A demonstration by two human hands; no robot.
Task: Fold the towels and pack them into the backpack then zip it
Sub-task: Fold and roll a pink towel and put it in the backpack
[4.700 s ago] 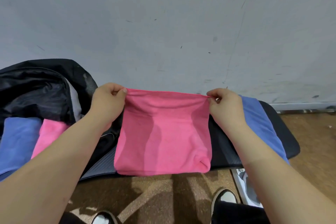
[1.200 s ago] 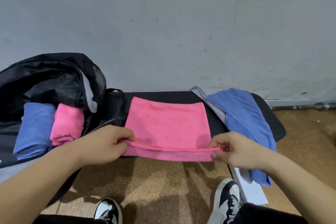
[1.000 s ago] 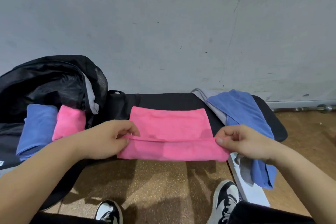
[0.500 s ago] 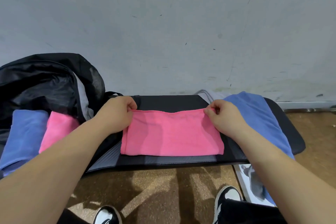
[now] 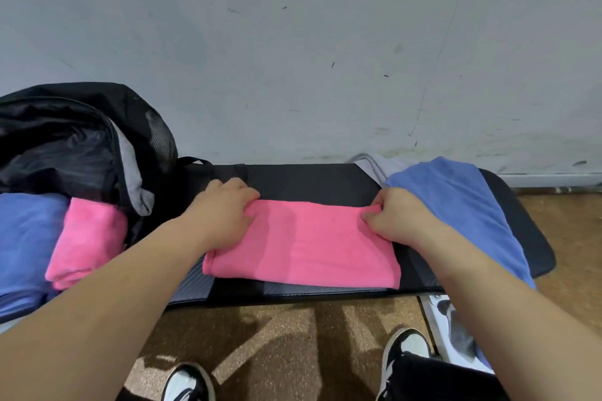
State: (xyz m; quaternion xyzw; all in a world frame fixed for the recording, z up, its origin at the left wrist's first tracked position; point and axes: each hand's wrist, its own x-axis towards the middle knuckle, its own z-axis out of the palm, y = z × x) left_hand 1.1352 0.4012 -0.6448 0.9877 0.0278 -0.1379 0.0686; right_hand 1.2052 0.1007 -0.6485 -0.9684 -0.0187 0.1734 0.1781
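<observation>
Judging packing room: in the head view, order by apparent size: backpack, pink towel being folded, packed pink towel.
1. Backpack, cropped at left
2. Pink towel being folded
3. Packed pink towel, partly covered

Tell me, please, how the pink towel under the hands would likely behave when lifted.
Probably floppy: the pink towel lies in soft folds, so it may sag and unfold. Thin cloth, so likely light. Its matte nap should hardly slip from the left hand and right hand gripping it.

Pink towel (image 5: 303, 247); blue towel (image 5: 456, 205); blk backpack (image 5: 65, 127) w/ grey trim; blk bench (image 5: 309, 179); blk/white shoes (image 5: 407, 348).
</observation>
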